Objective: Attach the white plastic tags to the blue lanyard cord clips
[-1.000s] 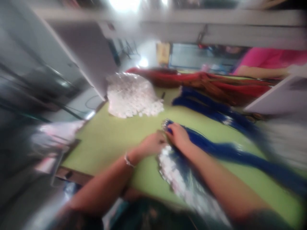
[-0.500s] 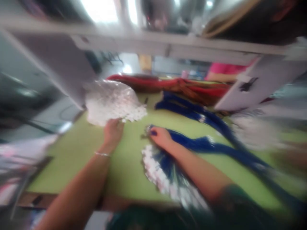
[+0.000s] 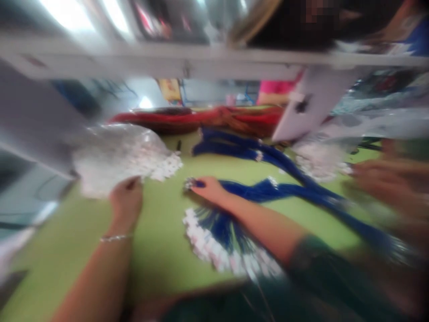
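My right hand (image 3: 210,191) is closed around a bundle of blue wires (image 3: 248,190), just behind their silvery bare ends (image 3: 189,183). Below that wrist, more blue wires fan out over the table, tipped with white plastic connectors (image 3: 209,246). My left hand (image 3: 126,199), with a bracelet at the wrist, has its fingers drawn together at the near edge of a clear plastic bag (image 3: 100,156). White connectors (image 3: 166,166) spill from the bag's mouth onto the table. Blur hides whether anything small is between the left fingertips.
More blue wire bundles (image 3: 231,145) lie farther back on the green table (image 3: 161,250). Red wires (image 3: 161,120) stretch along the back, below a white shelf (image 3: 134,67). At the right, another person's hand (image 3: 385,179) is beside a second pile of white pieces (image 3: 318,165).
The view has swung to the right, bringing more of the other person's hand into sight. My left hand has drawn slightly away from the spilled connectors. My right hand keeps its hold on the wires.
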The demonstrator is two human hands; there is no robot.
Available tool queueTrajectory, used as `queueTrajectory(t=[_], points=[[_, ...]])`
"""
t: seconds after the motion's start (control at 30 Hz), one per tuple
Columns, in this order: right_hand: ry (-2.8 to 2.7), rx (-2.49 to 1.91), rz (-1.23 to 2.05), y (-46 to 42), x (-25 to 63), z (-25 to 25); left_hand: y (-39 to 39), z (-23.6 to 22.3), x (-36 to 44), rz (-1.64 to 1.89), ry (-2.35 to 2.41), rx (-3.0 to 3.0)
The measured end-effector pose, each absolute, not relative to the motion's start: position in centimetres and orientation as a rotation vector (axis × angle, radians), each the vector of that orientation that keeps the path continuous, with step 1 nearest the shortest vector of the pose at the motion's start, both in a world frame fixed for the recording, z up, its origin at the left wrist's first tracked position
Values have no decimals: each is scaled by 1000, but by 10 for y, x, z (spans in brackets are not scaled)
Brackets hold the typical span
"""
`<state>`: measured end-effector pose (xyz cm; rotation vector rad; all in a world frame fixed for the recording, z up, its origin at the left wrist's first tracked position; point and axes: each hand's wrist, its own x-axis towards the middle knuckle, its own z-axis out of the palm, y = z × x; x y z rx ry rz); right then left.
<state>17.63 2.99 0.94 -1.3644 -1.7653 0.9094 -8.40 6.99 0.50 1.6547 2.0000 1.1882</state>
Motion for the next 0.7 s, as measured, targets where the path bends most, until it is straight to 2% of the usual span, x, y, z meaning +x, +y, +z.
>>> queueTrajectory(t=[0.07, 0.17, 0.27, 0.7], points=[[-1601, -1314, 987, 30, 179, 11, 58, 13, -66, 1298, 1789, 1353], [-1352, -1250, 1112, 27, 182, 15, 37, 23, -22, 1238, 1294, 1108], [-1244, -1286, 1165, 24, 182, 20, 20, 23, 16, 1188, 993, 885], [-1612, -1355, 813, 17, 178, 19, 19, 8, 21, 1170, 849, 738]])
